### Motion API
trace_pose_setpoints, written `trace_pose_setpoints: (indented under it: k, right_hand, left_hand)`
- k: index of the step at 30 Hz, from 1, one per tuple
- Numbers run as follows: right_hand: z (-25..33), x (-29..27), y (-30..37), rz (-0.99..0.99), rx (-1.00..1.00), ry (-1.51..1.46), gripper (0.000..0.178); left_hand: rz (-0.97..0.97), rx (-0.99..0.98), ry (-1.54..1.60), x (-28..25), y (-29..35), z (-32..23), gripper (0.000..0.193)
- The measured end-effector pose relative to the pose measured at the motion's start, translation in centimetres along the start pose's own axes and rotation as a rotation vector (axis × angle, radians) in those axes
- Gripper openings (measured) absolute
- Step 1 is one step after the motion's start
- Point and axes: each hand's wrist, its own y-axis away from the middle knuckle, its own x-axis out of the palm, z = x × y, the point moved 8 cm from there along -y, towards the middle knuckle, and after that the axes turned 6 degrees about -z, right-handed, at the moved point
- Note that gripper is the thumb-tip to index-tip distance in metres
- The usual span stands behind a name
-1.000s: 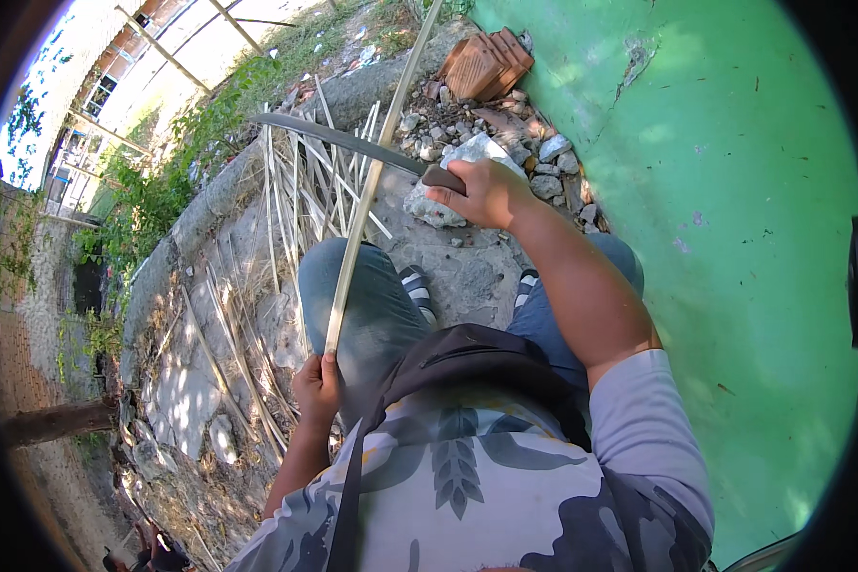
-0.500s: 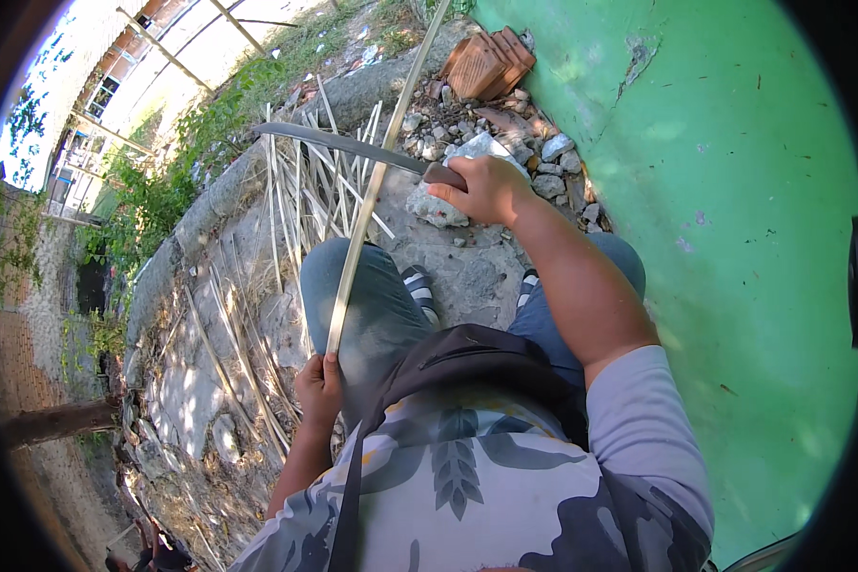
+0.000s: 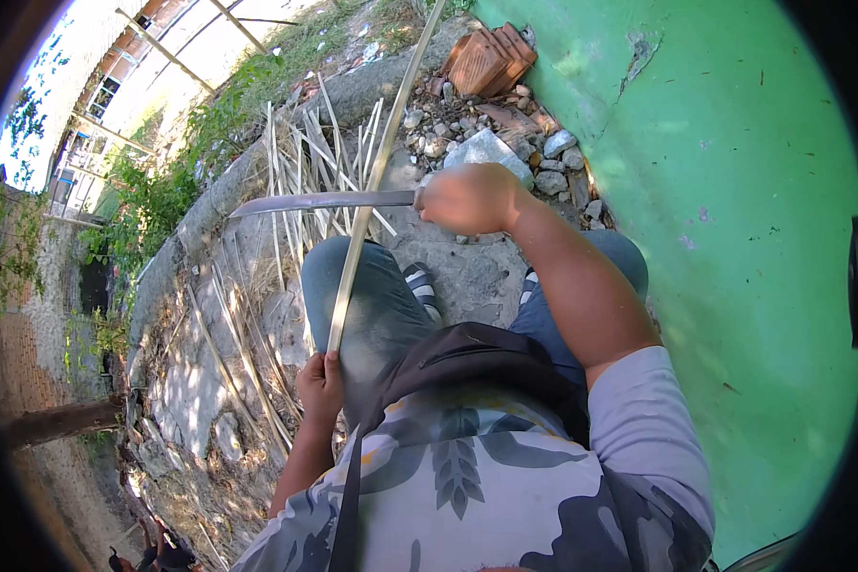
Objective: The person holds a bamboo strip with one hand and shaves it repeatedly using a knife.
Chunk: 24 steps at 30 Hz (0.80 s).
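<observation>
My left hand (image 3: 320, 383) is closed on the near end of a long pale bamboo strip (image 3: 357, 246), which slants away from me over my left knee. In my right hand (image 3: 475, 198), somewhat blurred, is the handle of a machete (image 3: 315, 201). Its long dark blade points left, crossing the strip beyond my knee; I cannot tell whether it cuts into it. Beyond the blade, on the ground, lies a loose heap of thin split strips (image 3: 305, 153).
More strips (image 3: 243, 343) lie on the stony ground at my left. Rubble (image 3: 543, 172) and stacked orange clay tiles (image 3: 489, 63) sit ahead, beside a green painted surface (image 3: 734, 286) on the right. A low stone edge (image 3: 200, 214) curves along the left. Two striped sandals (image 3: 421, 289) show between my knees.
My right hand has come nearer to me along the strip with the machete. The blade has swung from a slant to nearly level. My left hand and the strip stay about where they were.
</observation>
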Motion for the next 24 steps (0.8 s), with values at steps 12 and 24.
trace_pose_setpoints:
  k: [12,24]
  right_hand:
    - [0.6,-1.6,0.0,-0.087,0.067,-0.142,0.046]
    - [0.0,0.3,0.2,0.014,0.05,-0.056,0.044]
  left_hand:
    - [-0.01,0.024,-0.051,-0.3,0.0,-0.9,0.044]
    - [-0.014,0.012,-0.036,-0.1,0.0,-1.7,0.044]
